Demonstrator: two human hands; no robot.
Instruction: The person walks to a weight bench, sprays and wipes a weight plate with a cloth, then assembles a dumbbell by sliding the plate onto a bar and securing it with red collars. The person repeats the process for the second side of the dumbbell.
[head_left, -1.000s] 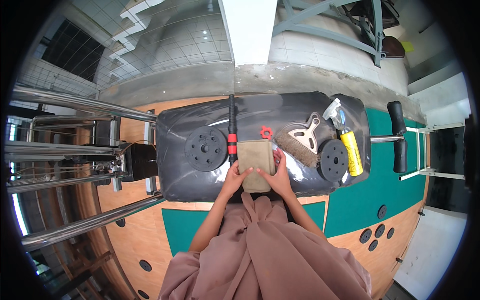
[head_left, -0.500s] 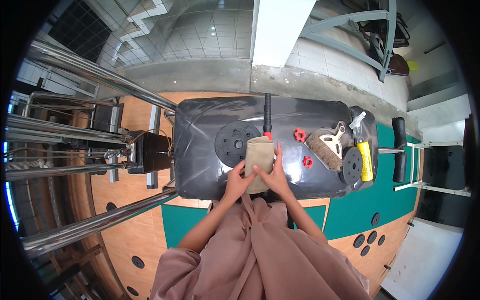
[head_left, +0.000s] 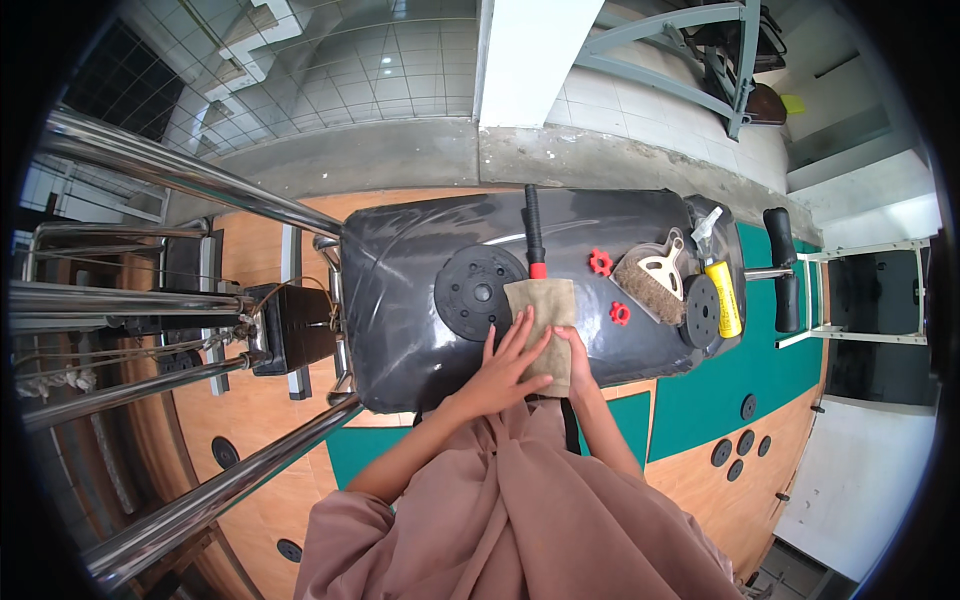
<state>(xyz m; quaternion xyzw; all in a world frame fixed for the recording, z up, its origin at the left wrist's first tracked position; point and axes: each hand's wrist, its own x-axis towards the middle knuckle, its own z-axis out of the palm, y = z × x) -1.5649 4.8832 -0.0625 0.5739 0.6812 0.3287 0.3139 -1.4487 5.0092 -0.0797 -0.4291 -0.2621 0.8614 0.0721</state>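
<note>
A folded beige cloth (head_left: pixel 552 297) is spread in front of me above the black padded bench. My left hand (head_left: pixel 508 367) lies across the cloth, fingers stretched and apart. My right hand (head_left: pixel 579 364) holds the cloth's right edge, thumb on top and the other fingers hidden behind it. Just beyond the cloth, a black dumbbell bar (head_left: pixel 533 225) with a red collar lies on the bench, its near part covered. Left of the cloth lies a black weight plate (head_left: pixel 465 292). Two red star-shaped nuts (head_left: pixel 620 313) lie to the right.
On the black bench (head_left: pixel 400 270), farther right, are a hand brush with dustpan (head_left: pixel 655 280), a smaller weight plate (head_left: pixel 701 310) and a yellow spray bottle (head_left: pixel 722 300). Chrome bars (head_left: pixel 190 175) flank the left. Several small plates (head_left: pixel 746 440) lie on the floor.
The cloth has been turned and opened out wider. My left hand has gone from gripping its side to lying flat across it; my right hand has shifted slightly right along its edge.
</note>
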